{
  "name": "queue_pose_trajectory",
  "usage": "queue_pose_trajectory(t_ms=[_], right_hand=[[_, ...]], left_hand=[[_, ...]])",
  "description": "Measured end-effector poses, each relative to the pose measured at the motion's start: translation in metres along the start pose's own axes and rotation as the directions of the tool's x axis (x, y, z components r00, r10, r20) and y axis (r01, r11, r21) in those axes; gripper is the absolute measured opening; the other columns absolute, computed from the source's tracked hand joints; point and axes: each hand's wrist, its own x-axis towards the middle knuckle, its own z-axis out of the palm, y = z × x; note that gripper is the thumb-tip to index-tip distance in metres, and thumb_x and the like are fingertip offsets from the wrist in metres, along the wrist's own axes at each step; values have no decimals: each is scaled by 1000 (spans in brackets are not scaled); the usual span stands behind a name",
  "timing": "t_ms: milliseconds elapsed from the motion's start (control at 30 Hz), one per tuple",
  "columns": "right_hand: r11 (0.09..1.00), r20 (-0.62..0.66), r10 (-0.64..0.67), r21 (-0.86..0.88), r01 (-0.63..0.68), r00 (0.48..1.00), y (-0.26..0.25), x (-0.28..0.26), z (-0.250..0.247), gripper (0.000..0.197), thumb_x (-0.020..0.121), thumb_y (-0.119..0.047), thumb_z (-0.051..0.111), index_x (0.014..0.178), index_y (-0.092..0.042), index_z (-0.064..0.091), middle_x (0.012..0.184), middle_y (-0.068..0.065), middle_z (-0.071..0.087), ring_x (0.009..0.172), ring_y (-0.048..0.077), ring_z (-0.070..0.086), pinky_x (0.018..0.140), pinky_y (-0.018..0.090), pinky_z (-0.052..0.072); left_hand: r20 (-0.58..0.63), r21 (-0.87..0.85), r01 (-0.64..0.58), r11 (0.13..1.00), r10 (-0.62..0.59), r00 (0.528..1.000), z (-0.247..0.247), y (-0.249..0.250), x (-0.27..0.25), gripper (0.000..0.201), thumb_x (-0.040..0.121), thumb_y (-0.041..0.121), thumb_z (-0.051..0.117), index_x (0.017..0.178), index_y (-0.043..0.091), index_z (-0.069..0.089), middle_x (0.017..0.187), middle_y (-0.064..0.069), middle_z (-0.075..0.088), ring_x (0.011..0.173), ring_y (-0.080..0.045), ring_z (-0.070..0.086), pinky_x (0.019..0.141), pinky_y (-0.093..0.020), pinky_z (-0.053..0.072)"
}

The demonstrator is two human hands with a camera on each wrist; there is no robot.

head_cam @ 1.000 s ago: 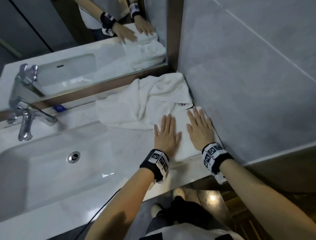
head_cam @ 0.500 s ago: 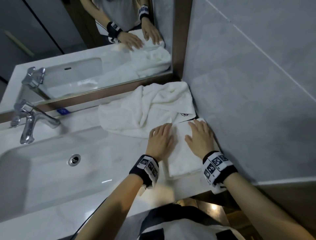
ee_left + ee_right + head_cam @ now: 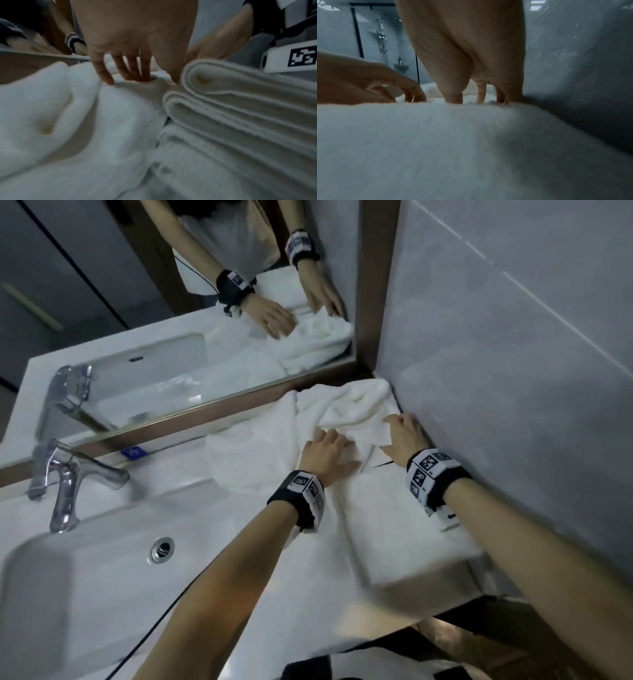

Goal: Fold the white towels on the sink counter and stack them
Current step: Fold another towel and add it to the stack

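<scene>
Loose towel [image 3: 346, 412] behind the folded towel [image 3: 404, 529]: soft, limp, light; left hand [image 3: 325, 453] and right hand [image 3: 406, 433] curl into it, best gripped at corners.

Bathroom: white sink [image 3: 85, 587], chrome faucet [image 3: 65, 484], mirror [image 3: 144, 313], tiled wall [image 3: 513, 371].

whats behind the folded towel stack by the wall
Behind the folded towel stack, a crumpled white towel fills the corner. The left hand and right hand reach into it. Anything beneath it is covered.
</scene>
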Motion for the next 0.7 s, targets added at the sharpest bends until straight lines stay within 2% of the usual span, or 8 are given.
queue_pose_trajectory(t_ms=[67,133,233,300,400,500,600,700], right_hand=[[999,-5,18,-37,-18,1000,-7,3,1,61,86,-24,66,134,-6,35,142,23,30,127,38,38,108,40,31],[996,-56,-4,-84,0,998,-12,8,2,53,88,-25,62,131,-4,39,138,21,35,125,37,39,106,40,30],[997,-131,-35,-71,26,991,-16,16,-1,38,92,-15,51,128,-4,44,133,20,44,122,36,42,101,41,32],[1000,-163,-27,-2,27,986,-16,20,-6,36,93,-8,43,129,-3,44,129,23,48,119,38,46,97,42,36],[987,-232,47,162,-9,972,-19,23,-19,30,95,-6,35,123,3,44,123,29,53,112,42,53,89,43,42],[961,-315,97,275,-7,944,-25,24,-33,23,96,-5,33,113,5,45,121,31,53,108,43,54,83,43,42],[937,-407,93,345,58,909,-31,24,-48,22,97,-9,37,112,5,47,119,30,55,107,43,53,83,42,41],[903,-455,60,405,146,889,-32,25,-64,23,95,-20,46,104,0,53,113,26,59,102,40,56,80,40,41]], left_hand=[[-2,-30,144,989,-144,990,3,14,9,78,76,70,51,129,13,44,131,-4,44,127,-27,36,98,-43,40],[24,-1,233,972,-233,972,4,27,17,92,73,71,54,135,6,34,137,-8,37,129,-31,32,100,-46,37],[24,95,207,974,-210,977,-1,27,26,57,91,36,51,134,3,33,138,-14,39,129,-32,35,98,-45,37],[27,33,178,983,-179,983,-12,13,28,37,94,17,42,129,5,38,131,-16,48,122,-33,45,90,-44,41],[-70,-143,201,969,-212,975,-38,-23,18,36,92,16,40,126,5,35,112,-20,60,99,-40,57,74,-41,40],[-209,-288,196,937,-262,942,-64,-64,0,35,94,15,40,127,2,36,105,-24,63,92,-42,58,65,-36,33],[-270,-369,249,895,-359,893,-84,-102,-19,27,95,11,39,118,-1,42,101,-28,62,91,-43,58,64,-36,32],[-259,-451,343,824,-489,833,-94,-133,-41,24,94,9,40,115,1,47,104,-27,61,97,-40,57,72,-37,38]])
